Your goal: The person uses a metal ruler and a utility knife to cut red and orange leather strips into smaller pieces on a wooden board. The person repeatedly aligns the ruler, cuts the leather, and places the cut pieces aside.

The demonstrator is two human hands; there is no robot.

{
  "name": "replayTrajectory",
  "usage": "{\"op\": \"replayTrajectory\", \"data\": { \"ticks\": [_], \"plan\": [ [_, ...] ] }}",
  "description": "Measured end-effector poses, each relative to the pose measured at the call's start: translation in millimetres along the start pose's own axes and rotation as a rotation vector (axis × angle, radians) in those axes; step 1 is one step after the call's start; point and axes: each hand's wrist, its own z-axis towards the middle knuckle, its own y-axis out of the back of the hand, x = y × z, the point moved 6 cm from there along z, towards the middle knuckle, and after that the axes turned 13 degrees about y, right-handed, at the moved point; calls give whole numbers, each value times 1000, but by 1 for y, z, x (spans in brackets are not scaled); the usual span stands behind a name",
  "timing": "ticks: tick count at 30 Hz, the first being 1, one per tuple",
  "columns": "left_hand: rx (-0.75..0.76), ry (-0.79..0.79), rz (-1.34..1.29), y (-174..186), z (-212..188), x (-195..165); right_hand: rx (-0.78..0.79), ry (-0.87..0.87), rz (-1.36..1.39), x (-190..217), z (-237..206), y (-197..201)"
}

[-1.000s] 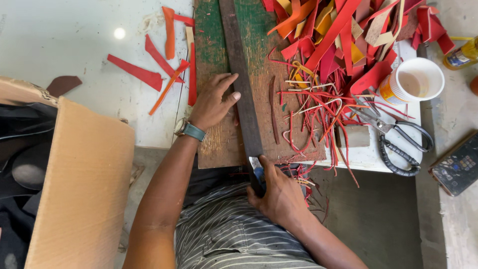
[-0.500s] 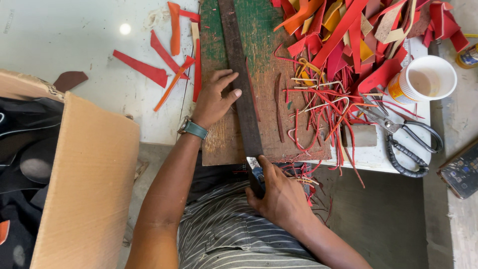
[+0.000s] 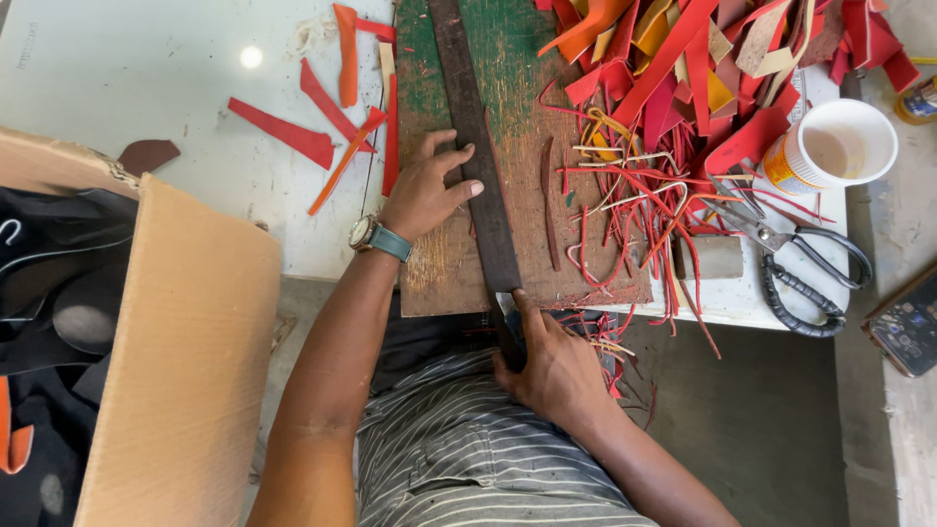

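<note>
Red scraps (image 3: pixel 683 88) crowd the upper right beside scissors (image 3: pixel 800 263) and a white cup (image 3: pixel 839 146) of pale liquid. Left hand (image 3: pixel 425 190), fingers spread, pins the dark strip (image 3: pixel 478 166); right hand (image 3: pixel 551 366) grips a knife (image 3: pixel 506 310).

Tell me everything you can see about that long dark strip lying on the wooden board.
The dark strip is long, narrow, flat, dark brown and leather-like. It lies lengthwise on the worn, green-stained wooden board, from the top edge of the picture to the board's near edge. The left hand presses its middle; the right hand meets its near end, gripping a blade.
</note>
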Motion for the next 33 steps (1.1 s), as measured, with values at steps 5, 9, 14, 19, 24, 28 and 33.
{"op": "replayTrajectory", "data": {
  "ticks": [5, 9, 14, 19, 24, 28, 33],
  "plan": [
    [-10, -14, 34, -2, 2, 0, 54, -62, -9, -3, 2, -2],
    [-15, -60, 76, -3, 6, -1, 106, -138, -32, -7, 4, -4],
    [5, -44, 77, -3, 8, -3, 73, -113, -35, -5, 7, -2],
    [21, -51, 94, -3, 10, -5, 99, -139, -39, -8, 5, -5],
    [71, -11, 126, -4, 13, -7, 5, -33, -42, -6, 6, 3],
    [138, -3, 267, -3, 19, -13, 35, -248, 7, -37, 15, 25],
    [247, 32, 563, 6, 26, -25, -63, -195, 160, -85, 87, 52]
  ]
}}
